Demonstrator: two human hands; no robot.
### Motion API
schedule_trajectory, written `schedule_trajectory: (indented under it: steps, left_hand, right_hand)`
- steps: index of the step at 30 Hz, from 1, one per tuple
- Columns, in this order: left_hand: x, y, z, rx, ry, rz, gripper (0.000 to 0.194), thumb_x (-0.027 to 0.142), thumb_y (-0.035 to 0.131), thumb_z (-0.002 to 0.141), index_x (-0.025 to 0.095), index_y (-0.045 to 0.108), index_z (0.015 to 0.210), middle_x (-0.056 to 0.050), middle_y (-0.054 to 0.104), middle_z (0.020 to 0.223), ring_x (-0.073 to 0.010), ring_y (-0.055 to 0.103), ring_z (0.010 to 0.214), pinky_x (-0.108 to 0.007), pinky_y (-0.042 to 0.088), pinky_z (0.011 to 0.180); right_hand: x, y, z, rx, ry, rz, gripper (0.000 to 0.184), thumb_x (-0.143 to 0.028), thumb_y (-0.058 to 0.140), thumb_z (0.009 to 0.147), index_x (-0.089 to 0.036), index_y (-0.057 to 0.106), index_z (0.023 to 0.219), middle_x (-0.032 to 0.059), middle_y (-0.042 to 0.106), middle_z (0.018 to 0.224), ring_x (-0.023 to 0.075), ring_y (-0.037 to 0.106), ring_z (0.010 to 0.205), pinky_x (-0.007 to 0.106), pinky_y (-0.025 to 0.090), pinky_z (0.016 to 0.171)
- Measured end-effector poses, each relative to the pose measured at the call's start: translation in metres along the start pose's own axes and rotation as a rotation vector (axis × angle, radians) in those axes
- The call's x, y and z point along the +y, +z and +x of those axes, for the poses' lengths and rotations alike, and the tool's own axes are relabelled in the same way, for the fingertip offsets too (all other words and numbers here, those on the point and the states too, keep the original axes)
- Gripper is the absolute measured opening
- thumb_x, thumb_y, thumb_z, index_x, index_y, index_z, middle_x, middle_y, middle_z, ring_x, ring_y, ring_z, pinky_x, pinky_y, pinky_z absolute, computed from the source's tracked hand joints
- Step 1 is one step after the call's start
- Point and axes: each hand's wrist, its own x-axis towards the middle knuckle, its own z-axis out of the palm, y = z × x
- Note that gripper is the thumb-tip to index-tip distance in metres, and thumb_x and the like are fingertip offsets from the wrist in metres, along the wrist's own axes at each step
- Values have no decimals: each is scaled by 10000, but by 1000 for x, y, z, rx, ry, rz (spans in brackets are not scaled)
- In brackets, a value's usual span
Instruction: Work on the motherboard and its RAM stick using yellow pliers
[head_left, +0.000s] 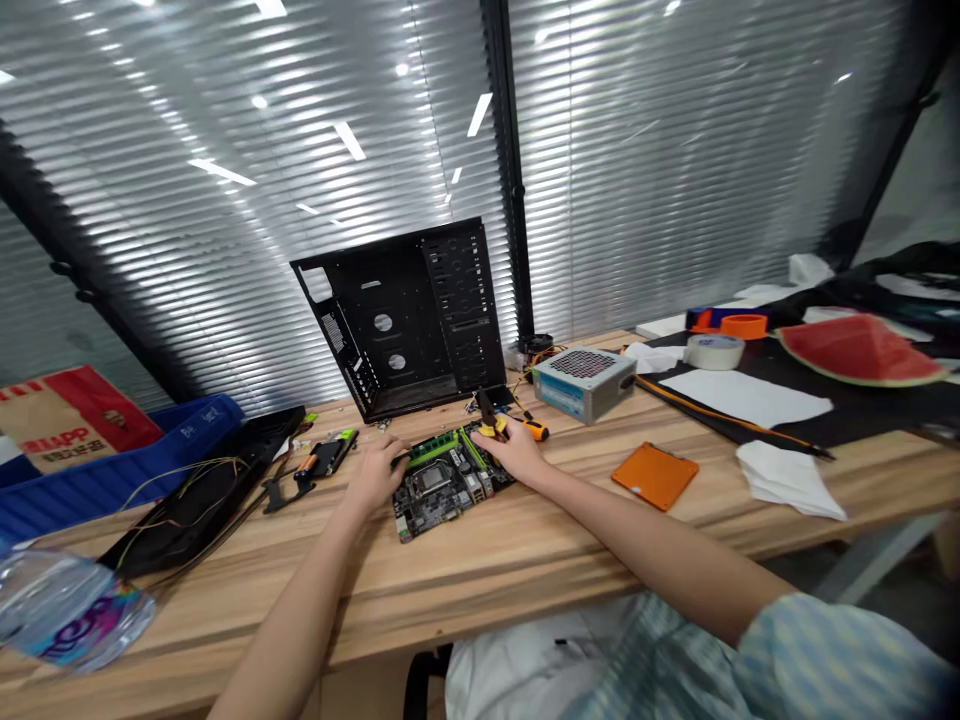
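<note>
A black-and-green motherboard lies on the wooden table in front of me, with its bare CPU socket in the middle and a green RAM stick along the far side. My left hand grips the board's left edge, fingers bent at the far left corner by the RAM stick. In my right hand is a pair of pliers with yellow grips and dark jaws, pointing away from me above the board's far right corner. An orange-and-black screwdriver lies just beyond that hand, partly hidden.
Behind the board stands an open black computer case. To its right are a power supply and an orange drive. A blue bin, a black panel with wires and a water bottle fill the left.
</note>
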Motion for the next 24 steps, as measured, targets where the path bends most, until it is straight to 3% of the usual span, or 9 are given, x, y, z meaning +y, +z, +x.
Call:
schedule_trajectory:
  steps: [7, 13, 24]
  left_hand:
    - [6, -2, 0, -1, 36, -1, 197, 261, 500, 891, 184, 643, 1002, -90, 616, 992, -229, 584, 953, -378, 478, 874]
    - [21, -8, 0, 37, 66, -25, 216, 309, 537, 877, 183, 655, 1007, -91, 601, 1004, -231, 571, 977, -379, 461, 896]
    - [35, -10, -4, -101, 6, 14, 339, 488, 605, 815, 231, 673, 1025, -87, 558, 1147, -285, 489, 1110, -459, 385, 990]
  right_hand:
    - [-9, 0, -2, 68, -72, 140, 352, -512, 702, 696, -205, 540, 757, -5, 591, 729, 165, 525, 699, 282, 416, 663]
    - [-17, 0, 2, 109, -22, 316, 468, -623, 703, 632, -211, 539, 781, -2, 573, 740, 164, 505, 725, 288, 436, 700]
    - [-17, 13, -10, 38, 19, 329, 510, -651, 714, 601, -214, 475, 716, -21, 510, 684, 138, 460, 654, 270, 423, 631]
